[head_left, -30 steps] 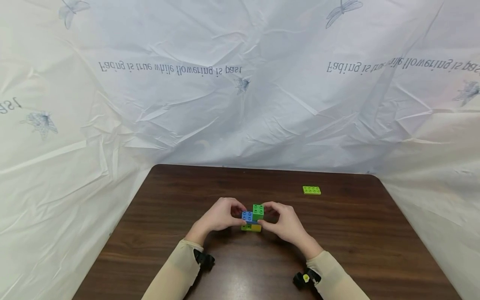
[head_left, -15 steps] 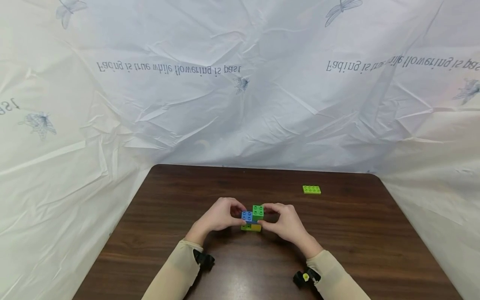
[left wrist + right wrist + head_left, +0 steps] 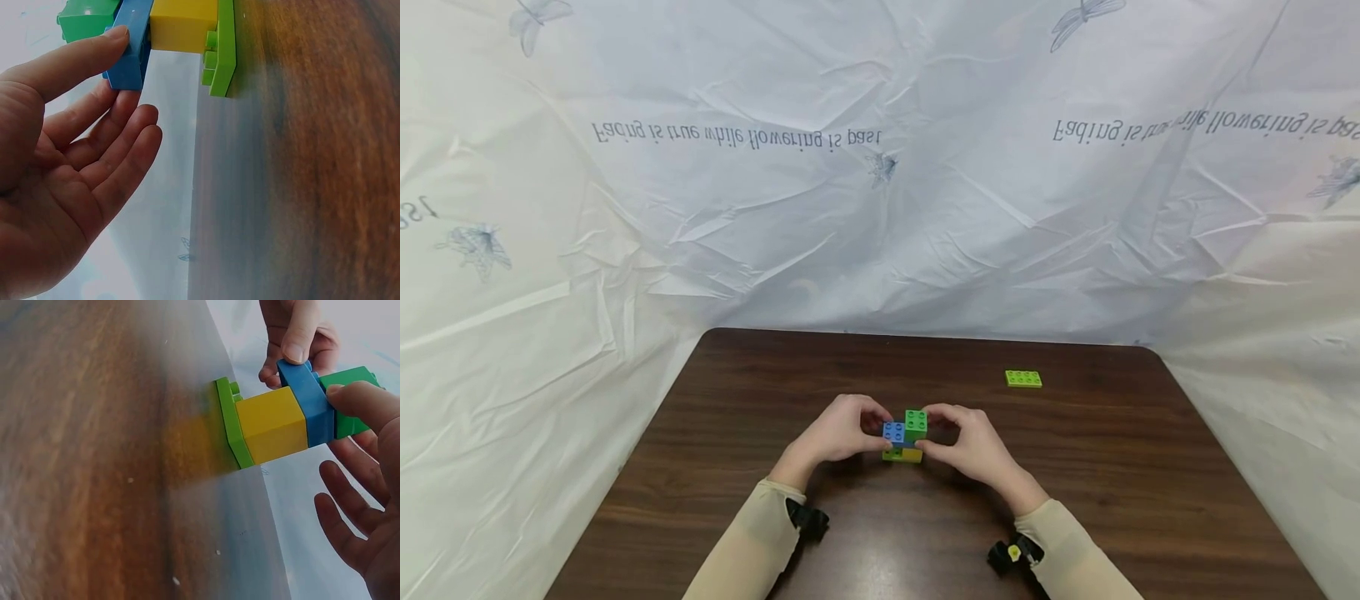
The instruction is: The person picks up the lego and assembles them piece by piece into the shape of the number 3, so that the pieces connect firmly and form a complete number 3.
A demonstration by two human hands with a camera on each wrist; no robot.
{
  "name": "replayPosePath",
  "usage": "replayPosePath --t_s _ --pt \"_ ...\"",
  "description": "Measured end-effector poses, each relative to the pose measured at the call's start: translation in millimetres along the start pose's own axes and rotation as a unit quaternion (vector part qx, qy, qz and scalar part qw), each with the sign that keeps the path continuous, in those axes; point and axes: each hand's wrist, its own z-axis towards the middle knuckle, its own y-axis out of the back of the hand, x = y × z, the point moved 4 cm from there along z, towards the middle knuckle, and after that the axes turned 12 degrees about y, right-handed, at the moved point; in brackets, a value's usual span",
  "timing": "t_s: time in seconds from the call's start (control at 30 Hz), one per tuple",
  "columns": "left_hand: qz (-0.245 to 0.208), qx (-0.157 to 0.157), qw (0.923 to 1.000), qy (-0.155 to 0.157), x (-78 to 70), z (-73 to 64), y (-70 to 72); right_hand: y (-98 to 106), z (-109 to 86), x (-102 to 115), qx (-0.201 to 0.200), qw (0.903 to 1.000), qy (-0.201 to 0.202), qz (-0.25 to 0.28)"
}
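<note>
A small stack of toy building bricks stands upright on the table. At its base is a lime plate (image 3: 232,425), with a yellow brick (image 3: 272,425) on one half. Above lies a longer blue brick (image 3: 893,432), its left end jutting past the yellow one. A green brick (image 3: 916,423) sits on the blue brick's right half. My left hand (image 3: 846,429) pinches the blue brick's left end between thumb and fingers. My right hand (image 3: 970,446) pinches the green brick, thumb tip at the seam with the blue; its lower fingers are spread apart in the right wrist view.
A second lime plate (image 3: 1023,379) lies farther back on the dark wooden table (image 3: 880,525), right of the stack. A white printed sheet (image 3: 850,225) hangs behind the table's far edge and along both sides.
</note>
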Motion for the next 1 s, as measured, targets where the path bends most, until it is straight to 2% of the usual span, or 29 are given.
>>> replayPosePath --t_s 0.3,0.6,1.0 --pt "-0.005 -0.002 1.0000 -0.003 0.4 0.2 0.5 3 0.7 3 -0.040 0.9983 0.016 0.039" --pt "-0.004 -0.003 1.0000 -0.007 1.4 0.6 0.5 5 0.2 5 -0.055 0.9977 0.018 0.037" --pt "-0.001 -0.006 1.0000 -0.007 2.2 0.8 0.0 8 1.3 10 -0.042 0.9982 -0.029 0.030"
